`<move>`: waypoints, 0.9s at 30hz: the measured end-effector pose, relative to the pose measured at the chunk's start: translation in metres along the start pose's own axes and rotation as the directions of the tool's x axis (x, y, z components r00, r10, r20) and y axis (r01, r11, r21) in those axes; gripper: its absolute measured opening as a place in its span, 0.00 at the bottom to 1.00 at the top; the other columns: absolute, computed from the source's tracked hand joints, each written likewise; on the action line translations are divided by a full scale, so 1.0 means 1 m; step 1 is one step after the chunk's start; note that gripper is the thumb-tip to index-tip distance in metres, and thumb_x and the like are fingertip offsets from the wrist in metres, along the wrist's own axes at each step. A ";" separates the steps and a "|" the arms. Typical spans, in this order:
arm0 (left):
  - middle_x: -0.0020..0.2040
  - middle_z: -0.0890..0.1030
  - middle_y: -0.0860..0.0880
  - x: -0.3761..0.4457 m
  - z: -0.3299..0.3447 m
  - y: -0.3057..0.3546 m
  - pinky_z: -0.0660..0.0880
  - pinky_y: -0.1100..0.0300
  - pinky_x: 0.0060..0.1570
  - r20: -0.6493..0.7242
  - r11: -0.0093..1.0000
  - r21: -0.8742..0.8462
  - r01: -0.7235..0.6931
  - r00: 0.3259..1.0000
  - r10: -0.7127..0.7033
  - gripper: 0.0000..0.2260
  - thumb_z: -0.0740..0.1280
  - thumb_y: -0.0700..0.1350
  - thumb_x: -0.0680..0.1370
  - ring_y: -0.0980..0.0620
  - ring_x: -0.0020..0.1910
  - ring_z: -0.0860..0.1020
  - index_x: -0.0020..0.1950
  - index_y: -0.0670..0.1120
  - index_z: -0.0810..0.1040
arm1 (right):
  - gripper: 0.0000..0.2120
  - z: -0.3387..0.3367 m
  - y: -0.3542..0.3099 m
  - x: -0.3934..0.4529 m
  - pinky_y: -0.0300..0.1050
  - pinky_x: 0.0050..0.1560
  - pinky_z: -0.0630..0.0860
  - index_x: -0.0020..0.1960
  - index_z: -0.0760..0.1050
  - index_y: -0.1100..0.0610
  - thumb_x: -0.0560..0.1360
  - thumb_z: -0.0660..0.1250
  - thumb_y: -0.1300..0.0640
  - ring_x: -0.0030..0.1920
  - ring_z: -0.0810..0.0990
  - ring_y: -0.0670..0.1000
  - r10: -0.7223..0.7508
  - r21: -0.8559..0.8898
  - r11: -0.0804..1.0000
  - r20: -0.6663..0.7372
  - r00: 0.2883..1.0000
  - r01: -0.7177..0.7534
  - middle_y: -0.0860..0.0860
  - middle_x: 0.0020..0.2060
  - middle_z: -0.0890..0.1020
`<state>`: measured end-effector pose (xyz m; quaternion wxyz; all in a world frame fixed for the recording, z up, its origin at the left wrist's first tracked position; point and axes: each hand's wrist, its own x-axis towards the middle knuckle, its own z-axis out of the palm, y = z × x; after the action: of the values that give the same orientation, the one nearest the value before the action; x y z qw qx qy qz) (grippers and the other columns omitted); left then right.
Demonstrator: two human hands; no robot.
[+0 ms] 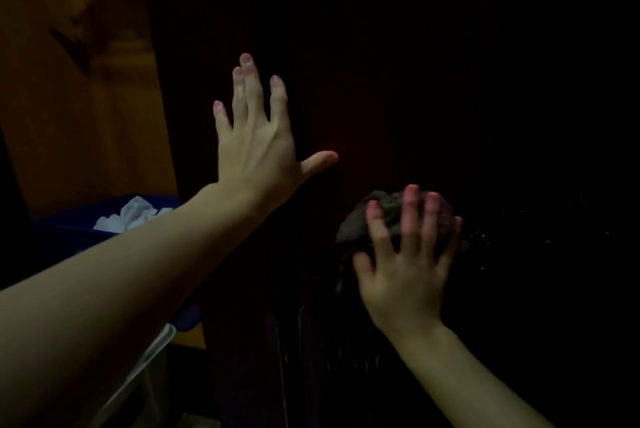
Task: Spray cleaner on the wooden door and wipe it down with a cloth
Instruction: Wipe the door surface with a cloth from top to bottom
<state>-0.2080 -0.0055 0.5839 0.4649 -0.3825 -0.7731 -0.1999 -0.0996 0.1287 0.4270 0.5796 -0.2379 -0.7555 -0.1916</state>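
Fingers [412, 213] press cloth [360, 223] near blue bin [69, 220].

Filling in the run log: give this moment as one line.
stage: wiping | left hand: flat on door | right hand: presses cloth to door | spray bottle: unseen

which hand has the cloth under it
The right hand, lower on the dark wooden door, presses a crumpled dark cloth with spread fingers. The left hand lies higher, bare and flat against the door.
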 end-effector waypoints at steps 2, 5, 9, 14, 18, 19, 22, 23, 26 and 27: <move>0.78 0.41 0.40 -0.002 -0.001 0.003 0.47 0.37 0.72 -0.038 0.995 0.003 -0.103 0.994 0.103 0.47 0.64 0.68 0.69 0.41 0.77 0.42 0.79 0.45 0.49 | 0.32 0.004 -0.027 0.010 0.67 0.74 0.41 0.75 0.62 0.48 0.72 0.62 0.42 0.77 0.49 0.63 -0.100 0.015 0.995 0.026 0.995 0.099 0.59 0.77 0.54; 0.79 0.44 0.41 -0.003 0.001 0.009 0.49 0.37 0.73 -0.044 0.967 -0.002 -0.254 0.966 0.253 0.42 0.63 0.63 0.70 0.41 0.77 0.44 0.79 0.49 0.52 | 0.32 0.007 -0.022 0.015 0.66 0.74 0.43 0.76 0.60 0.47 0.75 0.62 0.41 0.77 0.49 0.60 -0.306 -0.022 0.951 0.055 0.950 0.308 0.58 0.77 0.53; 0.79 0.49 0.40 -0.003 0.005 0.020 0.55 0.41 0.71 -0.040 0.951 -0.065 -0.302 0.953 0.300 0.39 0.67 0.59 0.70 0.39 0.77 0.47 0.77 0.47 0.59 | 0.30 -0.002 0.056 0.006 0.65 0.74 0.50 0.74 0.65 0.47 0.74 0.65 0.46 0.76 0.57 0.59 -0.412 -0.070 0.909 -0.003 0.911 0.411 0.58 0.76 0.61; 0.79 0.50 0.41 -0.003 0.005 0.030 0.59 0.38 0.68 -0.018 0.960 -0.117 -0.254 0.967 0.254 0.40 0.71 0.57 0.69 0.39 0.77 0.47 0.77 0.48 0.59 | 0.33 -0.020 0.092 0.007 0.71 0.72 0.47 0.76 0.57 0.49 0.73 0.59 0.43 0.76 0.51 0.64 -0.103 -0.119 0.988 -0.001 0.995 0.102 0.60 0.76 0.54; 0.79 0.52 0.42 -0.001 -0.002 0.031 0.64 0.39 0.66 0.004 0.965 -0.098 -0.245 0.969 0.246 0.37 0.72 0.55 0.71 0.39 0.77 0.48 0.77 0.52 0.60 | 0.32 -0.005 0.030 0.016 0.70 0.72 0.48 0.75 0.61 0.47 0.72 0.63 0.44 0.77 0.52 0.63 -0.368 -0.052 0.927 0.049 0.928 0.371 0.58 0.77 0.55; 0.79 0.52 0.42 -0.001 -0.004 0.031 0.66 0.39 0.65 -0.001 0.964 -0.095 -0.247 0.969 0.249 0.35 0.71 0.54 0.73 0.39 0.77 0.49 0.77 0.52 0.60 | 0.31 -0.002 0.020 0.018 0.68 0.73 0.48 0.75 0.62 0.46 0.74 0.63 0.44 0.77 0.52 0.62 -0.473 -0.046 0.878 0.071 0.878 0.477 0.57 0.77 0.56; 0.78 0.54 0.40 -0.001 -0.005 0.033 0.66 0.39 0.65 -0.024 0.965 -0.064 -0.253 0.967 0.252 0.32 0.69 0.54 0.75 0.37 0.76 0.51 0.77 0.51 0.62 | 0.30 -0.001 0.025 0.022 0.65 0.74 0.49 0.75 0.62 0.45 0.75 0.62 0.42 0.77 0.54 0.59 -0.562 -0.051 0.822 0.082 0.823 0.567 0.56 0.77 0.58; 0.77 0.55 0.39 -0.002 -0.004 0.036 0.64 0.38 0.66 -0.028 0.968 -0.058 -0.243 0.970 0.242 0.32 0.69 0.55 0.74 0.36 0.76 0.52 0.76 0.50 0.62 | 0.30 -0.004 0.034 0.022 0.66 0.74 0.50 0.75 0.64 0.46 0.74 0.63 0.42 0.77 0.55 0.59 -0.545 -0.052 0.835 0.062 0.836 0.548 0.56 0.76 0.60; 0.77 0.56 0.38 0.000 -0.001 0.048 0.61 0.35 0.68 -0.043 0.974 -0.037 -0.222 0.974 0.221 0.33 0.66 0.58 0.73 0.33 0.75 0.53 0.75 0.48 0.64 | 0.33 -0.014 0.086 0.017 0.67 0.73 0.49 0.74 0.63 0.46 0.71 0.64 0.42 0.76 0.55 0.60 -0.349 -0.080 0.933 0.026 0.937 0.350 0.57 0.76 0.59; 0.77 0.55 0.38 0.002 0.000 0.052 0.59 0.35 0.69 -0.045 0.969 -0.018 -0.245 0.969 0.244 0.32 0.65 0.57 0.73 0.34 0.75 0.53 0.75 0.48 0.63 | 0.34 -0.018 0.106 0.012 0.69 0.73 0.48 0.75 0.60 0.46 0.71 0.62 0.41 0.77 0.53 0.61 -0.263 -0.101 0.959 0.030 0.964 0.265 0.57 0.76 0.57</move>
<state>-0.1681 0.0272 0.5831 0.4979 -0.4759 -0.7076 -0.1580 -0.0260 0.2067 0.4449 0.5296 -0.1666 -0.7740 -0.3045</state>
